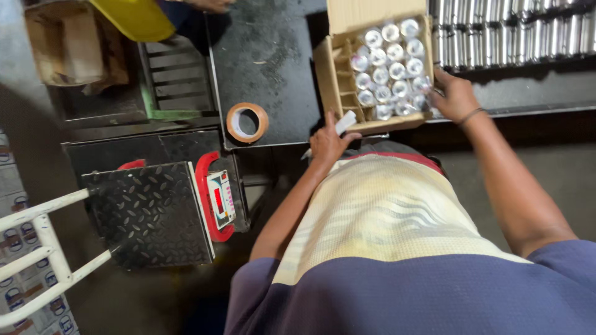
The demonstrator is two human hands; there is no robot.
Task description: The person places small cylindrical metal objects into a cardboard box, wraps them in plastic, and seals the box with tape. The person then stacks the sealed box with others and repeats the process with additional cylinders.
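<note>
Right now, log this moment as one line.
left hand: on cardboard box front edge | right hand: at metal cans in box | tape roll: on table

The right hand (455, 96) covers the near corner of the cardboard box (338, 68), its fingertips out of sight among the shiny cans (391, 53). The box's back flap, the row of loose cans (515, 28) and a yellow container (133, 17) are cut by the top edge. The scale's display (220, 200) is too small to read. The left hand (329, 141) hides part of a white strip (345, 122).
</note>
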